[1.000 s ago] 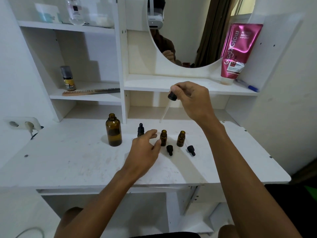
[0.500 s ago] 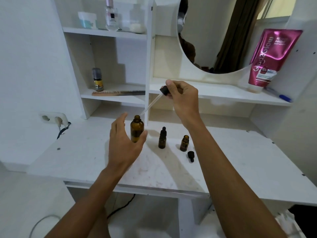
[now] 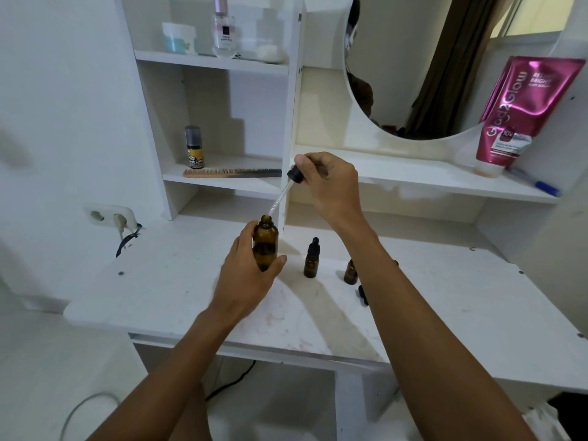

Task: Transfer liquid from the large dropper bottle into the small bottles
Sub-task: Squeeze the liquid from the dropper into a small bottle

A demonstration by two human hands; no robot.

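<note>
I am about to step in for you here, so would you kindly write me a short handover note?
Left hand grips the uncapped large dropper bottle; its base is hidden.
Right hand pinches the dropper by its black bulb, tilted, glass tip at the bottle's mouth.
On the table: capped small bottle; open small bottle partly behind the right forearm, loose cap near it.
Done: fill levels cannot be told.
Left: probably draw liquid, drip it into the open bottle, cap it.

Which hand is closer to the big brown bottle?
Left. The left hand grips the big brown bottle; the right hand is up and to its right, pinching the dropper over its mouth.
</note>
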